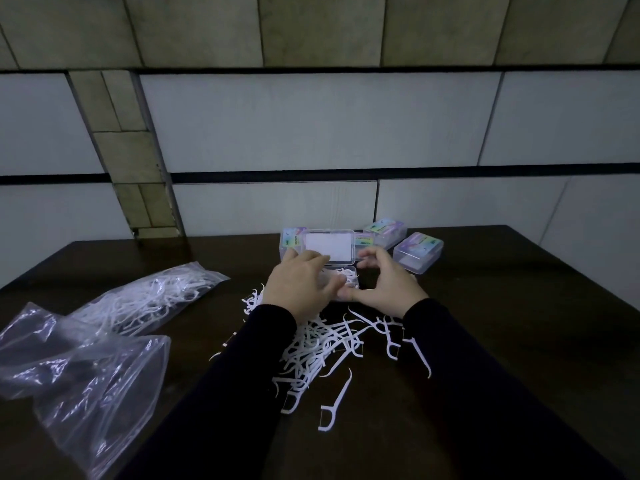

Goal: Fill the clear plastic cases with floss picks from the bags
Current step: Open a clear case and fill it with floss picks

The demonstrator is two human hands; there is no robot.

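Note:
An open clear plastic case (pixel 349 276) sits mid-table with its lid (pixel 329 247) raised at the back and white floss picks inside. My left hand (pixel 299 283) lies flat over the case's left part, fingers spread on the picks. My right hand (pixel 388 284) cups the case's right side, thumb along the front edge. A loose pile of floss picks (pixel 322 348) lies on the table just in front of the case, partly under my sleeves. A clear bag of floss picks (pixel 145 301) lies at the left.
Closed clear cases with colourful labels stand behind and right of the open one (pixel 418 251), (pixel 385 231), (pixel 292 239). A crumpled, seemingly empty plastic bag (pixel 79 375) covers the table's front left. The dark wooden table (pixel 502 306) meets a tiled wall behind.

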